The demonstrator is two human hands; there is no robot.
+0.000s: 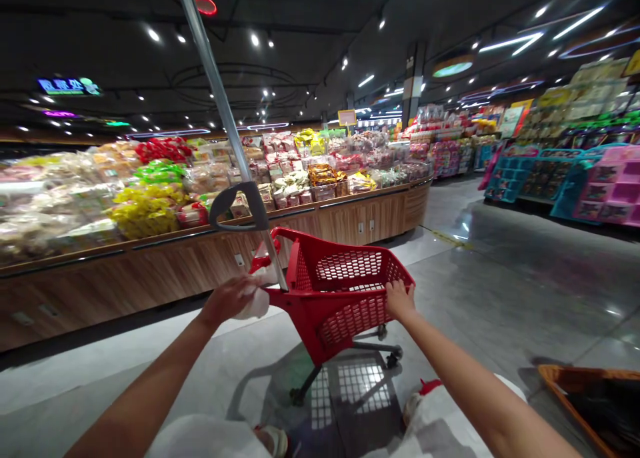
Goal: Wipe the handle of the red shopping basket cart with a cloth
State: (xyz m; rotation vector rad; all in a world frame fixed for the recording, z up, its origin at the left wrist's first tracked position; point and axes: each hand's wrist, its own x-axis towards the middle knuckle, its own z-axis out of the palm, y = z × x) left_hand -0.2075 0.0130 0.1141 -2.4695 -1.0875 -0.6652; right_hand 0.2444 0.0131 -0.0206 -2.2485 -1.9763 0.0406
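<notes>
A small red shopping cart [330,315] with a perforated plastic basket stands on the floor in front of me, on dark legs with casters. My left hand [235,298] is closed around a white cloth [257,303], right beside the cart's left end. The cloth touches the red frame there, and part of it is hidden behind my fingers. A metal pole [215,78] with a grey loop handle [257,208] rises from that same end. At the right end, the fingers of my right hand [399,299] curl over the basket's rim.
Behind the cart runs a wood-panelled display counter [350,221] heaped with packaged food. Blue racks [515,178] and pink racks [610,185] stand at the right. An orange-brown bin [550,378] with dark contents sits at lower right. Grey shiny floor [475,285] extends to the right.
</notes>
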